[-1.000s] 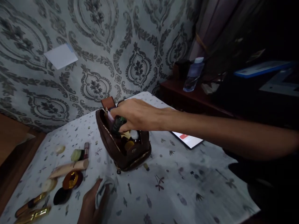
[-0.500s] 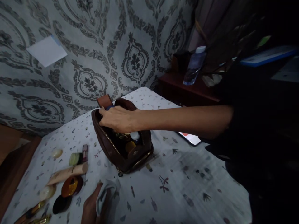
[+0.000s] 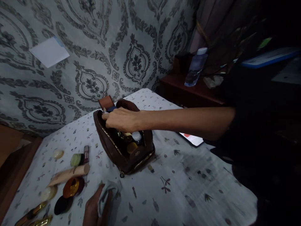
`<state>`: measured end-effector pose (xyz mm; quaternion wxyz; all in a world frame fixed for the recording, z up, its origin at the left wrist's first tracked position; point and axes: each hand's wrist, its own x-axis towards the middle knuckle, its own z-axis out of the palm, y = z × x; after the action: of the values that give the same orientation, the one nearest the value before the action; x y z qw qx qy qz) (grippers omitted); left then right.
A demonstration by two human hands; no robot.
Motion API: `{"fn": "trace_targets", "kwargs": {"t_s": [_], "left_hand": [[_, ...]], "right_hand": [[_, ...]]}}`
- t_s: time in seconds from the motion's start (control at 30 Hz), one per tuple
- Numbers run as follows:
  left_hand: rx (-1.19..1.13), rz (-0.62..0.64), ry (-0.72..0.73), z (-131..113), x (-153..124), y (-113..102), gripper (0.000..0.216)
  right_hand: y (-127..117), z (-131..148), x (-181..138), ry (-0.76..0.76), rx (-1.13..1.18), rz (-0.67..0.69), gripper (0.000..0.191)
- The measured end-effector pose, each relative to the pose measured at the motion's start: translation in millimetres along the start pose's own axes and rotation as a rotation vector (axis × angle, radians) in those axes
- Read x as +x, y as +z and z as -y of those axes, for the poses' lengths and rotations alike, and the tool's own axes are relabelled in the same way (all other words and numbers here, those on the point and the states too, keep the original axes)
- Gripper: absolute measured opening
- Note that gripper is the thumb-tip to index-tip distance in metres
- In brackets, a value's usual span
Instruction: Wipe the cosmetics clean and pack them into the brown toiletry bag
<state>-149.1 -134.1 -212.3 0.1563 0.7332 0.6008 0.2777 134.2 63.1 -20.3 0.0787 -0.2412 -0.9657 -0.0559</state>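
A brown zippered pouch (image 3: 113, 147) stands open on the patterned tablecloth (image 3: 188, 188), filled with several small cosmetic items. My right hand (image 3: 121, 119) reaches across and into the pouch's mouth, fingers curled down among the items; what they grip is hidden. My left hand (image 3: 94, 208) rests at the table's near edge, closed on a pale crumpled cloth (image 3: 107, 193).
Loose cosmetics lie at the left: a beige tube (image 3: 69, 174), a gold compact (image 3: 71, 187), a black lid (image 3: 61, 204), a green jar (image 3: 75, 159), gold lipsticks (image 3: 35, 216). A phone (image 3: 191, 138) lies lit on the table's right. A bottle (image 3: 195, 67) stands on a dark side table.
My right hand carried a dark green item down into the pouch and now sits lower inside it. The view shifted slightly left. My left hand stayed put with the cloth.
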Motion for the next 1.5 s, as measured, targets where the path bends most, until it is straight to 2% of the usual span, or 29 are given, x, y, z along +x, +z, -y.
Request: {"fn": "trace_targets", "kwargs": {"t_s": [0.27, 0.37, 0.43, 0.5, 0.53, 0.57, 0.63, 0.7, 0.83, 0.93, 1.1, 1.2, 1.3, 1.4, 1.5], "left_hand": [[-0.048, 0.058, 0.091, -2.4, 7.5, -6.7, 0.046], [-0.097, -0.003, 0.037, -9.6, 6.7, -2.1, 0.051], [-0.127, -0.02, 0.014, -16.4, 6.8, 0.9, 0.047], [-0.166, -0.027, -0.027, -24.1, 8.1, 2.1, 0.044], [-0.192, -0.039, -0.057, -28.0, 9.1, 1.9, 0.044], [-0.221, -0.056, -0.09, -31.4, 10.3, 1.1, 0.044], [-0.268, -0.079, -0.129, -36.3, 12.9, -2.1, 0.046], [-0.285, -0.062, -0.105, -38.4, 15.6, -6.8, 0.046], [-0.28, -0.053, 0.02, -44.6, 19.0, -18.8, 0.036], [-0.276, 0.013, 0.084, -53.3, 19.6, -29.7, 0.024], [-0.209, 0.029, 0.048, -50.9, 16.5, -48.4, 0.015], [-0.139, -0.04, 0.031, -40.1, 13.4, -62.4, 0.01], [-0.074, -0.125, 0.03, -29.6, 14.7, -83.4, 0.011], [-0.037, -0.195, 0.015, -17.1, 23.4, -108.6, 0.019], [-0.019, -0.27, 0.008, 0.1, 40.7, -128.6, 0.032]], "right_hand": [[-5.2, 1.2, -5.8, 0.031, -0.014, 0.046, 0.019], [-10.2, 5.1, -14.9, 0.133, 0.073, -0.079, 0.038], [-12.6, 13.7, -24.4, 0.23, 0.177, -0.228, 0.035], [-11.9, 29.7, -37.1, 0.248, 0.279, -0.363, 0.016], [-9.8, 40.6, -44.3, 0.2, 0.32, -0.406, 0.013], [-6.3, 53.1, -51.8, 0.14, 0.348, -0.424, 0.019], [5.0, 80.6, -65.7, 0.0, 0.366, -0.414, 0.029], [21.3, 107.5, -75.5, -0.109, 0.381, -0.379, 0.031], [60.0, 145.1, -78.9, -0.141, 0.492, -0.285, 0.031], [85.8, 158.7, -70.9, -0.052, 0.735, -0.217, 0.026], [112.2, 171.1, -47.4, 0.252, 1.165, -0.18, 0.019], [120.7, 177.7, -30.6, 0.456, 1.416, -0.075, 0.017], [125.5, 184.2, -13.3, 0.611, 1.617, -0.021, 0.025], [125.7, 189.5, 2.1, 0.688, 1.719, -0.021, 0.032], [124.8, 193.4, 12.8, 0.73, 1.726, -0.046, 0.032]]}}
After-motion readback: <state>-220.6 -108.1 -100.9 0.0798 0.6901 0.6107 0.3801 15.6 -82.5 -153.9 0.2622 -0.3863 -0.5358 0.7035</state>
